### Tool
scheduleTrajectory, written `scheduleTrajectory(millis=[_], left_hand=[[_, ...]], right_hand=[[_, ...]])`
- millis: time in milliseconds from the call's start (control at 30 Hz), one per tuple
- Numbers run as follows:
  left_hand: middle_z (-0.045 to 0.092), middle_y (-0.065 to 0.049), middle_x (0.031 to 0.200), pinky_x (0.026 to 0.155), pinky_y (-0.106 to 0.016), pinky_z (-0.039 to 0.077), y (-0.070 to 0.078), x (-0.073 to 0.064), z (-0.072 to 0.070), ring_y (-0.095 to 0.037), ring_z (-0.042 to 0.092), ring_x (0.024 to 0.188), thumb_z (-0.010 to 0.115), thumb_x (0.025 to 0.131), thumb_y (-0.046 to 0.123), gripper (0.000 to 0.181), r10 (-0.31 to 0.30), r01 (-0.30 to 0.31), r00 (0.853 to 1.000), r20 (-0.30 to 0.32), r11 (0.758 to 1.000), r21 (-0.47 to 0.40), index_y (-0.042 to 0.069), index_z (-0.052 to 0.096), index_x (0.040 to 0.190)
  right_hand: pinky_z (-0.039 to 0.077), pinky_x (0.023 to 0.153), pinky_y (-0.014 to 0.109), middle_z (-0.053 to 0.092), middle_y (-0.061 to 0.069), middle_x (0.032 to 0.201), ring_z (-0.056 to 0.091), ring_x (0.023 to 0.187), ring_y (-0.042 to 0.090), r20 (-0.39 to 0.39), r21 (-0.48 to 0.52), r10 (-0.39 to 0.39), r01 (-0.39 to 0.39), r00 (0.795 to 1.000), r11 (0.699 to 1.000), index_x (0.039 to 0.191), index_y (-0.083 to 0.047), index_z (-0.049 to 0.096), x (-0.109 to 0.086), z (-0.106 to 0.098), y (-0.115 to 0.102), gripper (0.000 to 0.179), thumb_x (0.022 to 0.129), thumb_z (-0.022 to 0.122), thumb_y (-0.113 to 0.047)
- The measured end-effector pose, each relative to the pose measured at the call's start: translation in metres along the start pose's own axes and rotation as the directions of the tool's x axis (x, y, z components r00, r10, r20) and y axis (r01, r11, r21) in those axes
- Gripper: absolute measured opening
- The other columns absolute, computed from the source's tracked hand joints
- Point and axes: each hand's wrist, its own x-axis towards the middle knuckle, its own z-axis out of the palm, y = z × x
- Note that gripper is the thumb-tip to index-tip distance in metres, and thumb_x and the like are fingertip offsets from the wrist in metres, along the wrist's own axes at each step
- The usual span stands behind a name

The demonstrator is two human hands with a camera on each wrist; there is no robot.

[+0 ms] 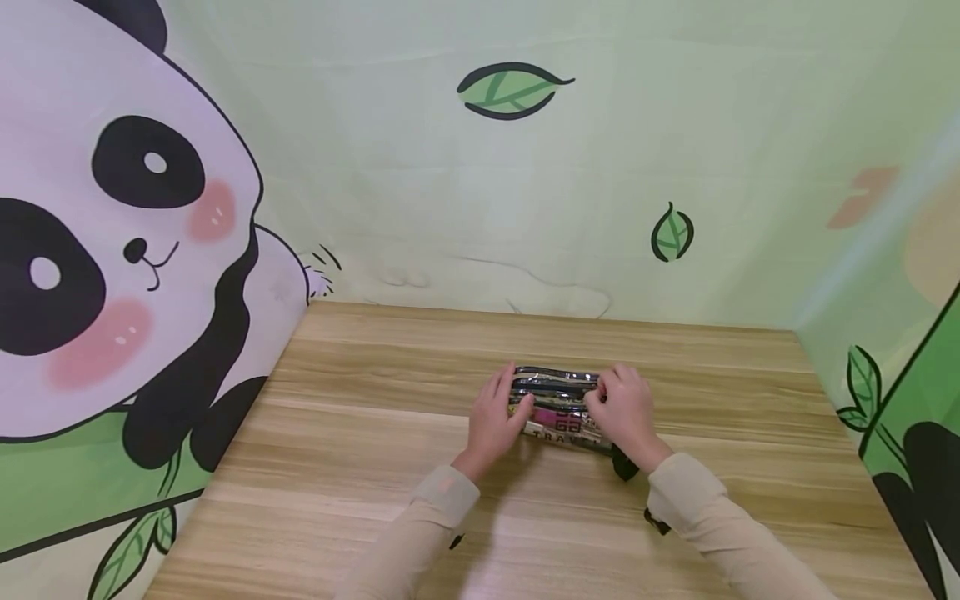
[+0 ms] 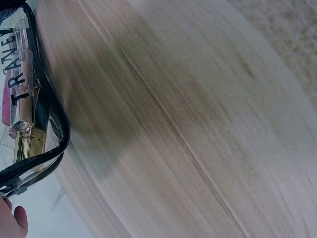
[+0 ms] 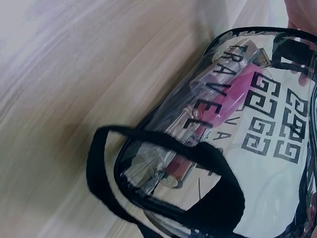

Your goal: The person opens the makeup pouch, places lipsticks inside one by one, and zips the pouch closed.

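A clear plastic toiletry bag [image 1: 557, 417] with black trim and "TRAVEL" lettering is held between both hands over the wooden table. My left hand [image 1: 491, 421] grips its left end, thumb on the near side. At the right end, my right hand [image 1: 626, 410] pinches the upper edge with curled fingers; what exactly lies between the fingertips is hidden. Through the plastic in the right wrist view show a pink item [image 3: 237, 94] and small clear tubes. A gold-coloured piece [image 2: 30, 144] appears inside in the left wrist view. The black strap handle [image 3: 223, 186] loops out at the right end.
The wooden table [image 1: 337, 467] extends around the hands. A pale green backdrop [image 1: 360, 167] with leaves rises behind it, with a cartoon panda [image 1: 67, 150] on the left. A small dark object [image 1: 657, 522] shows by the right sleeve.
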Motion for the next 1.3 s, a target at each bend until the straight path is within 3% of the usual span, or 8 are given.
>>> scheduleTrajectory(millis=[633, 867, 1100, 1300], left_hand=[[0.042, -0.011, 0.133, 0.1, -0.045, 0.034, 0.003, 0.0, -0.001, -0.027, 0.041, 0.121, 0.042, 0.088, 0.043, 0.06, -0.013, 0.013, 1.0, -0.006, 1.0, 0.012, 0.013, 0.03, 0.138], [0.043, -0.012, 0.133, 0.099, -0.046, 0.034, 0.003, -0.001, -0.001, -0.028, 0.042, 0.12, 0.043, 0.088, 0.042, 0.059, 0.003, -0.003, 1.0, -0.023, 1.0, 0.013, 0.011, 0.032, 0.136], [0.043, -0.011, 0.133, 0.1, -0.045, 0.034, 0.002, -0.002, 0.001, -0.027, 0.042, 0.121, 0.042, 0.088, 0.043, 0.059, -0.008, 0.008, 1.0, -0.022, 1.0, 0.021, 0.012, 0.031, 0.137], [0.045, -0.012, 0.131, 0.098, -0.045, 0.036, 0.0, -0.002, 0.003, -0.028, 0.044, 0.119, 0.044, 0.087, 0.041, 0.059, 0.008, -0.006, 0.999, -0.052, 1.0, 0.024, 0.011, 0.033, 0.136]], right_hand=[[0.026, 0.054, 0.027, 0.035, 0.004, 0.061, 0.032, 0.059, 0.019, -0.066, 0.054, -0.005, 0.008, 0.998, 0.999, 0.053, -0.009, 0.037, -0.004, -0.006, 0.014, 0.02, 0.065, 0.052, -0.003], [0.026, 0.053, 0.026, 0.036, 0.004, 0.063, 0.033, 0.06, 0.019, -0.03, 0.12, 0.105, -0.101, 0.994, 0.988, 0.055, -0.008, 0.037, -0.007, -0.01, 0.017, 0.018, 0.064, 0.052, -0.003], [0.026, 0.051, 0.026, 0.038, 0.006, 0.064, 0.034, 0.059, 0.019, 0.051, 0.123, 0.243, -0.248, 0.969, 0.961, 0.058, -0.007, 0.038, -0.01, -0.019, 0.029, 0.018, 0.067, 0.054, -0.006], [0.027, 0.051, 0.026, 0.039, 0.006, 0.062, 0.036, 0.056, 0.019, 0.04, 0.136, 0.28, -0.282, 0.959, 0.95, 0.058, -0.007, 0.04, -0.013, -0.025, 0.039, 0.015, 0.066, 0.052, -0.004]])
